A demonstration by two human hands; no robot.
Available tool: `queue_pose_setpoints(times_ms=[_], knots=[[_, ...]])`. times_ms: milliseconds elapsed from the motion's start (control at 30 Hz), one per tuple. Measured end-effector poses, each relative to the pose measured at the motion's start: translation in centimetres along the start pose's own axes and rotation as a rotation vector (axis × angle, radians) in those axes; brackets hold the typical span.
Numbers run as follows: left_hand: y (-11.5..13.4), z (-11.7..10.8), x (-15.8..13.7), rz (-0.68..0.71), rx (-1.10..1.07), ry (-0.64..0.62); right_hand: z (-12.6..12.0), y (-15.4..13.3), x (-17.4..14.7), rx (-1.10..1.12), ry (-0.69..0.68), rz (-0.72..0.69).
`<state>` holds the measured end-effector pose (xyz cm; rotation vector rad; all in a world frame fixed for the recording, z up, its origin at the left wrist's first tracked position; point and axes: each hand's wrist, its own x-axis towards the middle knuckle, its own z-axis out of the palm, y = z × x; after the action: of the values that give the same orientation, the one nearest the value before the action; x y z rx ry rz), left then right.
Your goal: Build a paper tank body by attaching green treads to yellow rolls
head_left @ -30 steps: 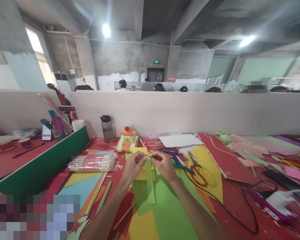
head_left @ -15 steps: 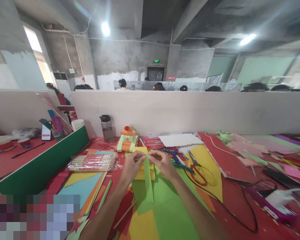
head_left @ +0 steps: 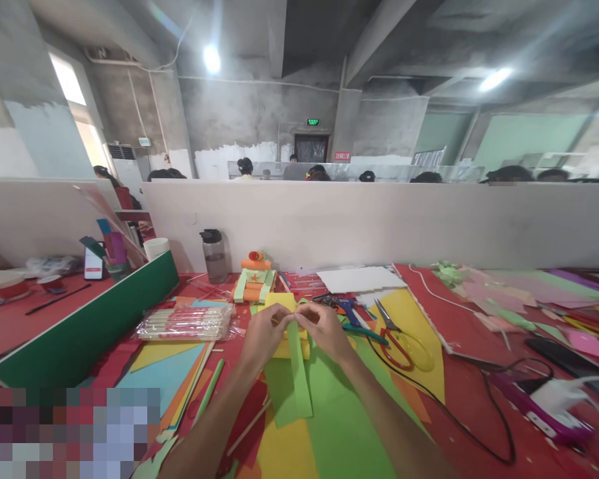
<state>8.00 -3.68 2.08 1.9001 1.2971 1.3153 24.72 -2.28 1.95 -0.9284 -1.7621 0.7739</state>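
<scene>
A narrow green paper strip (head_left: 298, 372) hangs down from the fingertips of both hands. My left hand (head_left: 268, 332) pinches its upper end between thumb and index finger. Close beside it, my right hand (head_left: 324, 327) pinches the same end, the two thumbs nearly touching. Behind and under the strip is a yellow paper piece with rolled parts (head_left: 281, 349), partly hidden by the hands. Green paper sheets (head_left: 349, 426) lie beneath. Just beyond the hands stands an orange and pale green paper model (head_left: 254, 279) with a star on it.
Scissors (head_left: 397, 342) and a blue glue gun (head_left: 348, 309) lie to the right, with a black cable (head_left: 459, 416). On the left are wrapped paper sticks (head_left: 184, 322), a green board (head_left: 94, 326) and a water bottle (head_left: 213, 256). A white partition (head_left: 359, 223) stands behind.
Both hands have shifted slightly, still pinching the strip's top. The strip's lower end has swung a little down and to the right.
</scene>
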Motion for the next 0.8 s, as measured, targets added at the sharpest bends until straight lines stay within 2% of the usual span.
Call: queue_pose_setpoints(times_ms=[233, 400, 500, 667, 800], knots=[[-0.1, -0.1, -0.2, 0.13, 0.16, -0.036, 0.4, -0.4, -0.4, -0.211, 0.009, -0.093], [0.0, 0.2, -0.2, 0.046, 0.126, -0.041, 0.5, -0.1, -0.4, -0.234, 0.04, -0.1], [0.2, 0.3, -0.2, 0.019, 0.114, -0.04, 0.6, 0.4, -0.3, -0.169, 0.048, -0.066], [0.7, 0.2, -0.3, 0.007, 0.065, -0.04, 0.6, 0.4, -0.1, 0.062, 0.002, 0.022], [0.9, 0.0, -0.2, 0.002, 0.046, -0.043, 0.3, -0.2, -0.2, 0.163, -0.054, 0.03]])
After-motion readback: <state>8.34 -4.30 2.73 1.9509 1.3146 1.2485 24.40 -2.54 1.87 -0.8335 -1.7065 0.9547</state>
